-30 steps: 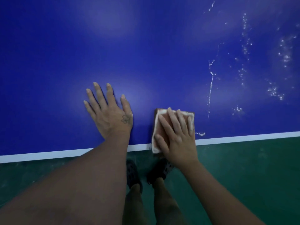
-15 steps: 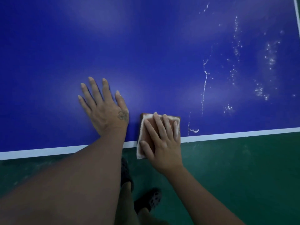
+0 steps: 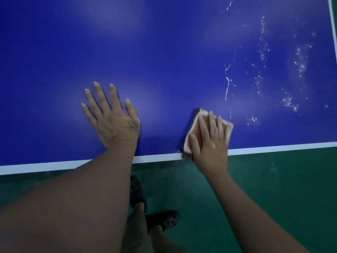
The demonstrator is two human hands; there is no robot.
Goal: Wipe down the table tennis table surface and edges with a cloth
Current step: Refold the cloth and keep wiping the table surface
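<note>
The right grip [image 3: 209,143] and the folded pinkish-white cloth [image 3: 193,126] under it have slid rightward, away from the left grip [image 3: 113,123]. On the blue table tennis tabletop [image 3: 164,52] both grips lie flat with straight fingers. The left rests bare and the right presses the cloth, whose near end overlaps the white edge line [image 3: 273,148]. The cloth's long axis points away from the person, leaning right. White residue specks [image 3: 290,103] lie just beyond.

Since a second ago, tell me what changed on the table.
The right hand slid the cloth rightward along the near edge, away from the left hand, up to the white streak. Left hand stayed flat on the table; the spatter remains.
</note>
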